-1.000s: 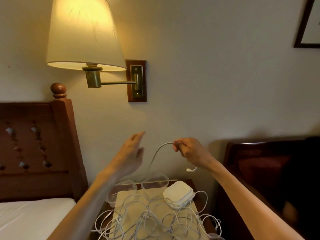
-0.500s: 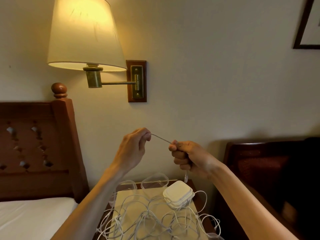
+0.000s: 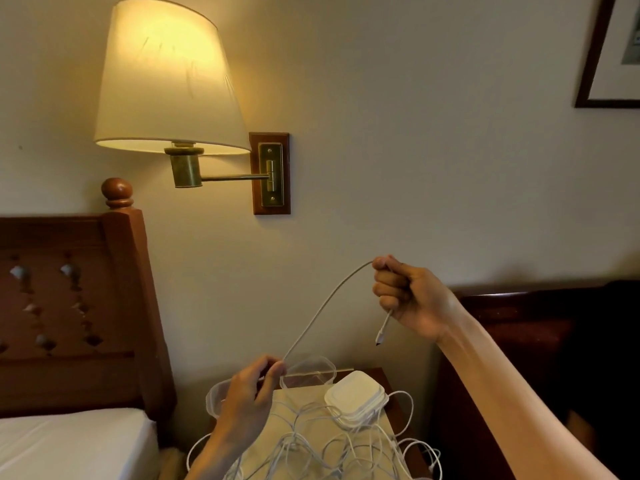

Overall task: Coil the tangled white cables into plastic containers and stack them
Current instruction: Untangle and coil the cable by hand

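Sitting at the back edge of the nightstand (image 3: 384, 375), two clear plastic tubs are open and look empty: one tub (image 3: 308, 370) at the middle of the back edge, the other tub (image 3: 214, 400) nearer the back left corner and partly hidden by the left hand (image 3: 252, 393). A stack of white lids (image 3: 355, 398) rests toward the back right, on top of the heap of loose cables (image 3: 332, 448) that covers the pale mat (image 3: 308, 398) and spills over the right and left edges of the nightstand.

The right hand (image 3: 412, 299) is raised well above the nightstand, its fingers curled into a fist around one white cable (image 3: 325, 303); the plug end (image 3: 382, 332) hangs free just below the fist. From the top of the fist the cable arcs down and left to the left hand, which pinches it between thumb and fingertips low over the back of the nightstand, just beside the middle tub.

A wooden bed frame (image 3: 131, 306) with a white mattress (image 3: 69, 441) stands close against the left side, and a dark wooden chair (image 3: 512, 317) closes in on the right. A lit wall lamp (image 3: 169, 81) hangs above, left of the hands, well clear of the cable. The wall (image 3: 415, 168) behind is bare between lamp and picture frame (image 3: 595, 64), leaving open room above the nightstand.
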Action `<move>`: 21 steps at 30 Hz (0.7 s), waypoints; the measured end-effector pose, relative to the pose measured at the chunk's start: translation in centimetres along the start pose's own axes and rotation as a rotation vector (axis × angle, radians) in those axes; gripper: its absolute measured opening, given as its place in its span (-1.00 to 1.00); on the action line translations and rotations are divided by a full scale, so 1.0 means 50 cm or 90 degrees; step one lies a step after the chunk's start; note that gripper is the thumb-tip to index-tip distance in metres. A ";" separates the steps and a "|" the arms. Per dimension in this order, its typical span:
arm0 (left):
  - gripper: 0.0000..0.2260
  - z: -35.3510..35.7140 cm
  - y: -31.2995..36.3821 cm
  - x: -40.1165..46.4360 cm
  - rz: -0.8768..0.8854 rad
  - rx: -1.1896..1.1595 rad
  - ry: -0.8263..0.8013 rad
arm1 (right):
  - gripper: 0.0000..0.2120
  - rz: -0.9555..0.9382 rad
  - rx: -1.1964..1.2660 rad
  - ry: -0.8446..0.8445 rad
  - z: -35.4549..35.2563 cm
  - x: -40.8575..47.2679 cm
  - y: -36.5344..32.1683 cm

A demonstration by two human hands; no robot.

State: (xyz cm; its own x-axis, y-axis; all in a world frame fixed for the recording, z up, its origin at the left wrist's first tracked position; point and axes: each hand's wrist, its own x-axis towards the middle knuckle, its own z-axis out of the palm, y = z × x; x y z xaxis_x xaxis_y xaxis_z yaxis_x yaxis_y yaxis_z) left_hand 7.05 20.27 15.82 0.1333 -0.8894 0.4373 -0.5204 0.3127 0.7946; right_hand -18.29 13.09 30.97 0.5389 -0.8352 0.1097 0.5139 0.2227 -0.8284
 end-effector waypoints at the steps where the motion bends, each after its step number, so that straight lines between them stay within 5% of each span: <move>1: -0.74 -0.002 0.008 -0.001 0.008 0.078 -0.014 | -0.71 -0.005 -0.017 0.005 0.001 0.000 0.004; 4: -0.68 -0.009 0.076 0.009 0.044 0.310 -0.211 | -0.71 -0.034 -0.155 0.025 0.015 0.000 0.026; 6: -0.64 -0.017 0.139 0.021 0.082 0.272 -0.354 | -0.69 -0.052 -0.277 0.015 0.035 0.001 0.047; 9: -0.59 -0.041 0.218 0.035 0.150 0.158 -0.413 | -0.68 -0.048 -0.361 -0.012 0.061 0.002 0.072; 14: -0.75 -0.083 0.285 0.075 0.287 0.157 -0.276 | -0.64 -0.048 -0.513 -0.049 0.078 -0.003 0.084; 21: -0.74 -0.085 0.262 0.110 0.409 0.256 0.057 | -0.59 -0.013 -0.342 -0.115 0.091 -0.006 0.083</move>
State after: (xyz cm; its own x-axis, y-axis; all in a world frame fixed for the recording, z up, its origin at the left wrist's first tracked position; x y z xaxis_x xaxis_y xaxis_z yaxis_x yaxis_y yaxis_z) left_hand 4.57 20.89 30.42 -0.2409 -0.5385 0.8074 -0.7839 0.5985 0.1652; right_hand -13.26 16.54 30.02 0.6626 -0.7264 0.1823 0.1398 -0.1192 -0.9830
